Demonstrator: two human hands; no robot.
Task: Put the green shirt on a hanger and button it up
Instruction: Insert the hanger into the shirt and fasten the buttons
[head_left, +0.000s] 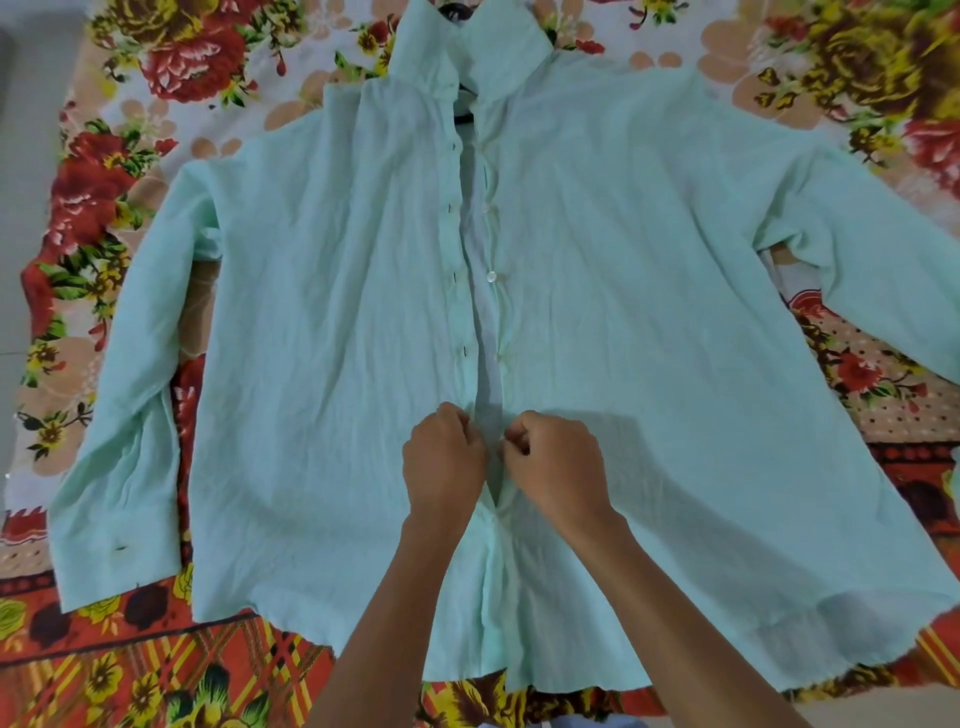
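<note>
The pale green shirt lies face up and spread flat, collar at the far end, sleeves out to both sides. A black hanger shows only in the collar opening; the rest is hidden inside the shirt. The front plackets lie apart above my hands, with a white button showing on the right edge. My left hand pinches the left placket low on the shirt. My right hand pinches the right placket beside it. Both fists almost touch.
The shirt rests on a floral bedspread of red, yellow and orange that fills nearly the whole view. A grey floor strip runs down the left edge.
</note>
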